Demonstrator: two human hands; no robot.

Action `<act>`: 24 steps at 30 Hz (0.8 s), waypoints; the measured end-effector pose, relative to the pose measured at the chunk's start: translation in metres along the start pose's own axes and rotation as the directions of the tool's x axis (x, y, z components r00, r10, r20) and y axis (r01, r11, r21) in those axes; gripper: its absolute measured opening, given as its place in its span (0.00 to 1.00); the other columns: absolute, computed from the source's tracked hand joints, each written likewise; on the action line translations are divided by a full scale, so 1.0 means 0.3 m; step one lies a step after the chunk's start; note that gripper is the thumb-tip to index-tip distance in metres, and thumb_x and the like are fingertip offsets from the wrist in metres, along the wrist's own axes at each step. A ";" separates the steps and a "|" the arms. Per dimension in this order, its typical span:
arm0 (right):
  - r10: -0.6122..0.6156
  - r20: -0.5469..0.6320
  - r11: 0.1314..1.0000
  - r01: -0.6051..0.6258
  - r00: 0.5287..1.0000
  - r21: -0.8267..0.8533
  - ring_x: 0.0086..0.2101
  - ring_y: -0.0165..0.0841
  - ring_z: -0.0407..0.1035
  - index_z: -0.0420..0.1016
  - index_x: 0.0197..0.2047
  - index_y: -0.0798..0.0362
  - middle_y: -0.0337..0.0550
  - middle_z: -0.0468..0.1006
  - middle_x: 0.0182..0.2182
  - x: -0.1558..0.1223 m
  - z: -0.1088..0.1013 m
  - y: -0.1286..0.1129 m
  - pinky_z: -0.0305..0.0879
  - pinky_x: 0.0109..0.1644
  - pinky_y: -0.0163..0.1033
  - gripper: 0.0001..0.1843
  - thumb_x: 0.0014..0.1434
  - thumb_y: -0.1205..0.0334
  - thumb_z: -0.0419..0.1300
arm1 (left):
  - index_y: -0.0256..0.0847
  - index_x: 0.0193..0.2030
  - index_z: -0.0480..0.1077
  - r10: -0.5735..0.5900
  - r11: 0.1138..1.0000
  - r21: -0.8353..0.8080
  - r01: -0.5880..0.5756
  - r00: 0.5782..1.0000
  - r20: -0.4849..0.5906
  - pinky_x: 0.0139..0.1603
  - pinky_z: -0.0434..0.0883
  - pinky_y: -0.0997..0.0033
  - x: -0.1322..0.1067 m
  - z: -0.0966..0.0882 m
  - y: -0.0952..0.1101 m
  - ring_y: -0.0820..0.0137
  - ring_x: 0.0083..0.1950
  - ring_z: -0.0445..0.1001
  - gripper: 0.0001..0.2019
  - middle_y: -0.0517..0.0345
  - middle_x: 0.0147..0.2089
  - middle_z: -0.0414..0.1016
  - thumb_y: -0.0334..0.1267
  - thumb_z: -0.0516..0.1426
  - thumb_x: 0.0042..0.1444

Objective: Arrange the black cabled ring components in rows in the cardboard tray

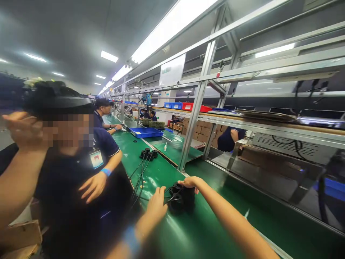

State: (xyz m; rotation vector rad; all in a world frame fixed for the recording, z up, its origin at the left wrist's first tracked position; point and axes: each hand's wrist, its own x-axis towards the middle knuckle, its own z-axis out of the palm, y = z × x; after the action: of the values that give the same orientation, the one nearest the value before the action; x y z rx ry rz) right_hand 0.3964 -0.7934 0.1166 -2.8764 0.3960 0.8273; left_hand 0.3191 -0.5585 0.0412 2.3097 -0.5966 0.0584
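Note:
On the green work surface stands a cluster of black round parts with black cables. My left hand, with a blue band at the wrist, is closed at the cluster's left side, where cables run to its fingers. From the right, my right hand reaches over the cluster, fingers curled on the upper edge of a black part. Its fingertips are partly hidden. Farther along the bench sits a second group of black round parts, its cables trailing toward the near edge.
A co-worker stands close on the left, one hand raised to the head. Beyond the parts is a blue tray. A metal frame post rises at the bench's right. A small white-tipped bottle stands near it.

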 end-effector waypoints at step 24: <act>-0.467 -0.556 0.862 0.496 0.687 -0.111 0.49 0.46 0.71 0.72 0.56 0.43 0.44 0.77 0.49 -0.190 0.333 0.238 0.68 0.54 0.52 0.40 0.45 0.29 0.65 | 0.41 0.42 0.74 -0.087 0.996 -0.001 0.087 0.991 -0.101 0.53 0.69 0.66 -0.243 -0.005 -0.107 0.63 0.53 0.73 0.15 0.51 0.49 0.75 0.37 0.46 0.65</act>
State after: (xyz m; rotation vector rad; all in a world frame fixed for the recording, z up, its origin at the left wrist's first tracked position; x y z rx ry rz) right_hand 0.2795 -0.8309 0.0597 -2.8970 -0.3058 -0.1457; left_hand 0.2682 -0.5082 0.0059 2.3178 -0.4444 0.1340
